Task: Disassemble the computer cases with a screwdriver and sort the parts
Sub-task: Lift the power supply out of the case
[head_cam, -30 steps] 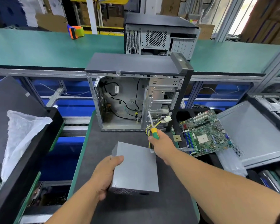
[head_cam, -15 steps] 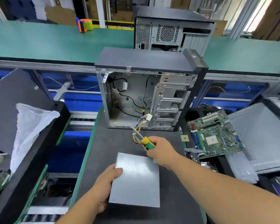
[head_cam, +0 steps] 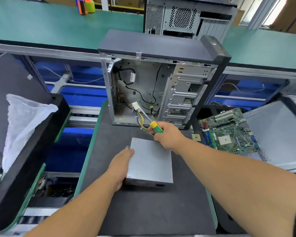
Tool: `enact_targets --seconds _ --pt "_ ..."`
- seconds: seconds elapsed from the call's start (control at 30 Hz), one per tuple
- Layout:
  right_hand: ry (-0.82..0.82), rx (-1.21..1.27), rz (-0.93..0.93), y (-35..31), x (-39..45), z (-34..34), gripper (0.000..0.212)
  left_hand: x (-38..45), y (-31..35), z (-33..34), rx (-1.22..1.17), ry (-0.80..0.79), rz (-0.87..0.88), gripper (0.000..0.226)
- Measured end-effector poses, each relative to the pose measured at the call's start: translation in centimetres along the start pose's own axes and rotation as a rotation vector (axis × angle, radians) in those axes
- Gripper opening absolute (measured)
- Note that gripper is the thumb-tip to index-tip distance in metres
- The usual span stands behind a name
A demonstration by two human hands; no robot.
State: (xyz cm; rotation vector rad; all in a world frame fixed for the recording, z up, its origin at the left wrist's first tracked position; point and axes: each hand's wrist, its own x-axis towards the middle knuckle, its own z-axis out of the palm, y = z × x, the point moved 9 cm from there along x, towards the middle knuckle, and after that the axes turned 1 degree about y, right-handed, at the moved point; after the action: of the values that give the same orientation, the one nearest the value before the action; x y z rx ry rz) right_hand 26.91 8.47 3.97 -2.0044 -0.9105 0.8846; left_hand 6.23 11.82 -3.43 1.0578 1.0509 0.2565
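Grey metal power supply box (head_cam: 150,161) flat on dark counter mat (head_cam: 143,211), at 6 o'clock from open grey computer case (head_cam: 161,86). Left hand (head_cam: 122,165) gripping its left edge; right hand (head_cam: 167,137) wrapped round yellow-green screwdriver (head_cam: 155,126), apparently pinching the yellow wire bundle (head_cam: 141,122) too. Likely next: pulling cables clear, then sorting. Green motherboard (head_cam: 229,132) in black bin (head_cam: 203,112) at 3 o'clock.

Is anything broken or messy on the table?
Nothing looks broken. The open case has loose cables hanging inside, and a yellow wire bundle trails out of it toward the grey box. The circuit board lies tilted on the bin at the right, not flat.
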Motion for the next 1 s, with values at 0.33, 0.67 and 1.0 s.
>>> enact_targets --seconds 0.33,0.67,1.0 --pt "0.327 0.106 0.077 7.5 -7.5 -2.2 0.022 -1.0 -1.7 0.3 0.132 0.09 0.098 0.044" --pt "0.293 0.024 0.071 6.9 -8.9 -1.9 0.024 -2.0 -1.0 -0.1 0.199 0.118 0.072 0.038" --pt "0.269 0.146 -0.028 6.8 -14.5 -2.2 0.011 -8.2 -4.0 -5.5 0.273 0.566 0.212 0.024"
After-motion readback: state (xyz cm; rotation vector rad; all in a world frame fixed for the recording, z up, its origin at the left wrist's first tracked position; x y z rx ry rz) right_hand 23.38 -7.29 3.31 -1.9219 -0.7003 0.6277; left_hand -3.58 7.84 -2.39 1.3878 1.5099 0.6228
